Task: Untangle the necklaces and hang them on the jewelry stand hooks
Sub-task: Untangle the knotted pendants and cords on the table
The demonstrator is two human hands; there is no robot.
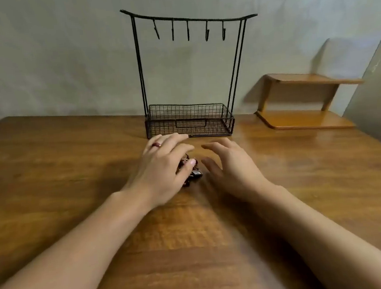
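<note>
A small dark tangle of necklaces (193, 174) lies on the wooden table (70, 167), mostly hidden under my left hand (164, 168). My left hand covers the tangle with its thumb touching it; the fingers lie fairly straight, and one finger wears a red ring. My right hand (231, 163) hovers just right of the tangle with fingers spread and relaxed, holding nothing. Behind the hands stands the black wire jewelry stand (141, 79) with several bare hooks (188, 31) hanging from its top bar and a mesh basket (189, 121) at its base.
A small wooden corner shelf (301, 101) sits at the back right of the table. A pale wall rises right behind the stand. A grey panel edge (380, 93) closes the far right.
</note>
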